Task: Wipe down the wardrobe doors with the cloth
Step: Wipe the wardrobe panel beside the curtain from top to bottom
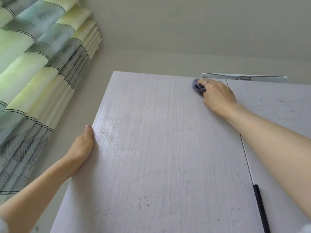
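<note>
1. Cloth [197, 86], blue-grey and bunched with no clear long axis, pokes leftward from the right hand [218, 95], pinched by its curled fingers [208, 81].
2. It lies against the top right corner of the upright wardrobe door [159, 140].
3. The left hand [82, 148] clasps the door's left edge, thumb in front, fingers hidden behind.

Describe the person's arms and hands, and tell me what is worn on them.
The left forearm and right forearm are bare, with no sleeves, gloves, watch or bracelet in view. The right hand wears a thin silver ring on one finger. The left hand shows no ring on its visible part, and its thumbnail is short.
</note>
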`<state>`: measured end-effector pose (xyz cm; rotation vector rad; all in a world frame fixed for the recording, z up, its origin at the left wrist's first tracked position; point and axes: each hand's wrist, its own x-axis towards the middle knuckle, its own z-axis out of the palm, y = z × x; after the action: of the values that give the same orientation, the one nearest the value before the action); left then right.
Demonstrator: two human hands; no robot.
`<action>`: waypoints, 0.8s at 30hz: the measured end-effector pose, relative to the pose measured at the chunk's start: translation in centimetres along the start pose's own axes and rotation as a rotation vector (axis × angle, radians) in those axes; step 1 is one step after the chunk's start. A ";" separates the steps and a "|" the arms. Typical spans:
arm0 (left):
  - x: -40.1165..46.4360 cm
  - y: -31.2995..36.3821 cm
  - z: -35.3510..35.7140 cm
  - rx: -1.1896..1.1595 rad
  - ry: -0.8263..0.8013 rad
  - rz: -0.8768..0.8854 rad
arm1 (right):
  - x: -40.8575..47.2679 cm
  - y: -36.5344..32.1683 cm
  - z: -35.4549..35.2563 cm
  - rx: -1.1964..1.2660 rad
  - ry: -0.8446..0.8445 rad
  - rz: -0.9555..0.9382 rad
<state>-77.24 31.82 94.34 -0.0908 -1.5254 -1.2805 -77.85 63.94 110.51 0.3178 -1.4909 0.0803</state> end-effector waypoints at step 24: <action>-0.4 0.5 -0.1 0.007 -0.003 -0.030 | -9.5 1.7 1.2 0.064 0.199 -0.348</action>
<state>-76.67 32.15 94.32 -0.0658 -1.5387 -1.2988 -80.25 66.64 101.45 0.5989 -1.2199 -0.1160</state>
